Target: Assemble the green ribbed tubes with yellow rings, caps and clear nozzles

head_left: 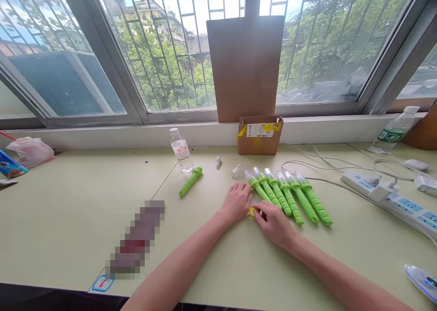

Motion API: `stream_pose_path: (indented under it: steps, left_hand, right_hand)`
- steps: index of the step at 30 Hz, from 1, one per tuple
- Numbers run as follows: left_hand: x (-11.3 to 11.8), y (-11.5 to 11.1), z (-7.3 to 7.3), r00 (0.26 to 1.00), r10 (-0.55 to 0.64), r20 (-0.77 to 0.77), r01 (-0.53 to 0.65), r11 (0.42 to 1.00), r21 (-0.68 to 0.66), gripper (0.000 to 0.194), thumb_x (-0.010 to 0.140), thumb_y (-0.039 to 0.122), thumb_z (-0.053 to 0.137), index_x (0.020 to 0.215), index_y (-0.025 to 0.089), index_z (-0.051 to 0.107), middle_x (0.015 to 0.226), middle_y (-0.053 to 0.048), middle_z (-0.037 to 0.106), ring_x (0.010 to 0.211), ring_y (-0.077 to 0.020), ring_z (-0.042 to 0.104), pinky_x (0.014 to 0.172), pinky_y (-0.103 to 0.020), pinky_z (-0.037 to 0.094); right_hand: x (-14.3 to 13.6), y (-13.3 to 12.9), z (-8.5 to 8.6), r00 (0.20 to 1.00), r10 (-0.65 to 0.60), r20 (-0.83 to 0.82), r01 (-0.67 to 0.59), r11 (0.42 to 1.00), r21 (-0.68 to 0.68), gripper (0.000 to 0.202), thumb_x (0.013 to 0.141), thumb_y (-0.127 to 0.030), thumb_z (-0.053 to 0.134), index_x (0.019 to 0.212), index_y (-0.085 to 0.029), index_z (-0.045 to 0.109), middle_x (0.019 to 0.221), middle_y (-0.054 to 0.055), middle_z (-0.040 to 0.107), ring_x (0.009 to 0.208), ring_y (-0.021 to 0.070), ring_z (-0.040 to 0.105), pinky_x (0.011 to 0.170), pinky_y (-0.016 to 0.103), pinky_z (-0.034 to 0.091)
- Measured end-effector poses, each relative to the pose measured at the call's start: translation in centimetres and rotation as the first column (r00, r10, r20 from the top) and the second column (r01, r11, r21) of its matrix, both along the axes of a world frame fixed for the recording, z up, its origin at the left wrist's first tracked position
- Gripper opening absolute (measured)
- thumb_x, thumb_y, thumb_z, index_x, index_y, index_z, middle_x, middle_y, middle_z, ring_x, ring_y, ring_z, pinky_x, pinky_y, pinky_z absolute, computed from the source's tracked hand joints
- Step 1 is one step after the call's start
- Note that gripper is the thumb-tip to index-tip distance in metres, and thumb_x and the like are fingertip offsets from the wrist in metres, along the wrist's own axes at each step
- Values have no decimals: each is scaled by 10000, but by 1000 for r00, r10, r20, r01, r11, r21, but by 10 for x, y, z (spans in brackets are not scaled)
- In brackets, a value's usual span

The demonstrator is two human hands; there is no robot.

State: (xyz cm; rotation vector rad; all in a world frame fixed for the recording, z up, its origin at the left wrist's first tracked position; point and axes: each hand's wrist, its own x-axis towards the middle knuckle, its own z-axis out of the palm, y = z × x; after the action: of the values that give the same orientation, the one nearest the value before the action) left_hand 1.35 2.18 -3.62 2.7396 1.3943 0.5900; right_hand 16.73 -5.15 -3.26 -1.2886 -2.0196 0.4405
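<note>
A row of several green ribbed plastic sticks with clear tips (290, 195) lies slanted on the table. My left hand (236, 203) rests flat at the left end of this row, its fingers stretched against the leftmost stick. My right hand (276, 221) is closed, with thumb and fingers pinching a small yellow ring, like a tape roll (253, 211), just below the row. Part of the ring is hidden by the fingers. A loose clear plastic cap (238, 170) lies above my left hand. Farther left lies another green stick (190, 181), without a clear tip.
A small clear-and-grey piece (218, 162) lies near a water bottle (182, 150). At the back stands an open cardboard box (258, 136). Cables and a power strip (392, 197) take up the right side, with another bottle (392, 131) behind. A blurred dark object (138, 238) lies front left.
</note>
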Motion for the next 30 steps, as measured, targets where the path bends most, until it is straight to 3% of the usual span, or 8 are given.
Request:
stream_pose_path:
  steps: [13,30]
  left_hand:
    - [-2,1,-1,1000,8,-22,-9,999,-32,418,911,323,375,1303,183,418,1186,-107,521,1102,-247,470,954,-385,373]
    - [-4,3,5,1000,-10,-21,10,1000,-18,262,922,278,353,1036,201,576,1072,-91,568,1007,-230,512,884,-384,417]
  right_hand:
    - [-2,1,0,1000,13,1,-13,1000,22,210,908,-208,454,913,-191,662,731,35,600,628,162,546,623,301,447]
    - [0,0,0,999,36,23,-37,999,13,213,909,-200,448,934,-193,660,747,35,602,647,160,556,643,291,457]
